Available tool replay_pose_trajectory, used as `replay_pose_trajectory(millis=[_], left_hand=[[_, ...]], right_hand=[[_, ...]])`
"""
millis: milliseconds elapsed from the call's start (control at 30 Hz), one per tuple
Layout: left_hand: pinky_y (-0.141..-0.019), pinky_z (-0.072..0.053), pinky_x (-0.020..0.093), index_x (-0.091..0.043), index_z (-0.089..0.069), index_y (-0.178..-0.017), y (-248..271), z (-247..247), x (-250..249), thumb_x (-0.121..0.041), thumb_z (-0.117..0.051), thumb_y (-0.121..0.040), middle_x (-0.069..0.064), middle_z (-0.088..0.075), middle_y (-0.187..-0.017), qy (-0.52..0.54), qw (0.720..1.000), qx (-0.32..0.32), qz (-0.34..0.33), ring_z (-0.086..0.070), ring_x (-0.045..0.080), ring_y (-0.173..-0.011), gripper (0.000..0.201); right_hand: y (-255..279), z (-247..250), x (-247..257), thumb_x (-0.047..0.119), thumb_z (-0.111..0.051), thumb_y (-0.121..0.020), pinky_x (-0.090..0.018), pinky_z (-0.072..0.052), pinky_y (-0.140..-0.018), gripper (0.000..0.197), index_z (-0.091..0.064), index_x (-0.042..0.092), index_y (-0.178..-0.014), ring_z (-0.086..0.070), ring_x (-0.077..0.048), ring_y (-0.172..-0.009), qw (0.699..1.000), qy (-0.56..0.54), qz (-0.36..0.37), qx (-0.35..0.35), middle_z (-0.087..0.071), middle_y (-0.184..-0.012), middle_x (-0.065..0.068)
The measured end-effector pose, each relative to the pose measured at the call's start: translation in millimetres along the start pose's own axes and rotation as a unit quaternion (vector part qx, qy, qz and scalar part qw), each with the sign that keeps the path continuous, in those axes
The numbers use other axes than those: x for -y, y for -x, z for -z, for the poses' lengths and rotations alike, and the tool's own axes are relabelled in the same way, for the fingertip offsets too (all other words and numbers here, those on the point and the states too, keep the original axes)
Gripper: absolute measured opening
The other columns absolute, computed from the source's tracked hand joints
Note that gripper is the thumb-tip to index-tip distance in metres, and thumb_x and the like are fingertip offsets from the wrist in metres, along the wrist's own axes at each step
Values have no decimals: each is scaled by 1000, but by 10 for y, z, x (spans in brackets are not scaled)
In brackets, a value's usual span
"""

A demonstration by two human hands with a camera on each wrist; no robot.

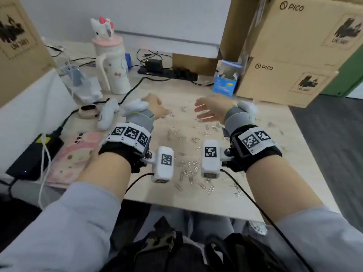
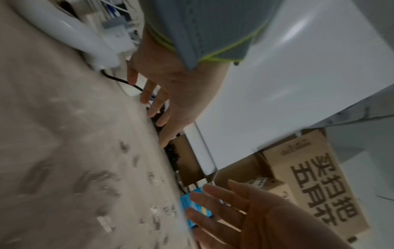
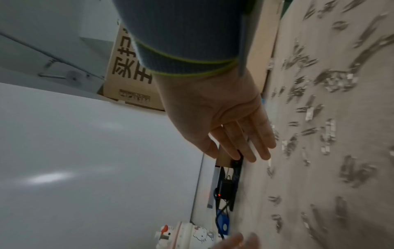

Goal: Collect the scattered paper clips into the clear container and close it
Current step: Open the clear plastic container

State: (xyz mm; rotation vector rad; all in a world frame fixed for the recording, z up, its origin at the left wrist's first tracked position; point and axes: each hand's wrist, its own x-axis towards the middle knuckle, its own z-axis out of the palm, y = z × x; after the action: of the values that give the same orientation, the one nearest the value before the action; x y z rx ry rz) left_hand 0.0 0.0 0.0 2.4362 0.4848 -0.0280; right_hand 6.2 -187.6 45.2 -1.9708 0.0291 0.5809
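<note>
Both my hands hover over the desk (image 1: 255, 122), left hand (image 1: 155, 108) and right hand (image 1: 211, 110) empty, fingers straight and loosely spread. Paper clips (image 1: 188, 169) lie scattered below; no clear container visible. I'd sweep inward, palms low.

A white cat-topped bottle (image 1: 113, 61) stands at the table's (image 1: 206, 201) far left; a black power strip (image 1: 172, 73) lies behind it. Stacked cardboard boxes (image 1: 294, 50) rise far right; a blue carton (image 1: 225, 79) sits beside them.
</note>
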Motion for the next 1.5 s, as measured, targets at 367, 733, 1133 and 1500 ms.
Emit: replay_pose_trajectory(millis=[367,733,1133,1500], left_hand=[[-107,-36,35,-30,-58,-124,222,-328,687,-17,-73,-69,8,-53,-133,23,999,-22,-4,-43,32,-126,59],[-99,-42,32,-40,-39,-135,342,-64,221,-39,-83,-58,0,-55,-119,95,990,-1,-106,-55,20,-108,89],[-97,-47,36,-23,-41,-138,306,4,101,-35,-89,-49,11,-66,-112,93,983,1,-161,-60,27,-107,102],[-76,-47,20,-23,-63,-112,127,-54,662,-45,-85,-37,0,-72,-102,165,981,59,-83,-63,7,-78,81]], right_hand=[[72,-179,-247,18,-50,-95,-35,-58,-77,27,-57,2,-115,-68,-28,-82,999,-40,21,23,-67,-103,-12],[1,-392,-62,21,-61,-89,-35,-59,-79,32,-59,5,-117,-67,-27,-89,993,-59,76,73,-60,-121,-13],[-247,-556,-47,61,-75,-57,-47,-57,-81,57,-55,9,-67,-73,-29,-70,996,28,82,-3,-63,-69,-11],[-420,-747,-63,15,-81,-63,-42,-51,-88,44,-67,14,-105,-62,-19,-91,969,144,190,68,-62,-105,-1]])
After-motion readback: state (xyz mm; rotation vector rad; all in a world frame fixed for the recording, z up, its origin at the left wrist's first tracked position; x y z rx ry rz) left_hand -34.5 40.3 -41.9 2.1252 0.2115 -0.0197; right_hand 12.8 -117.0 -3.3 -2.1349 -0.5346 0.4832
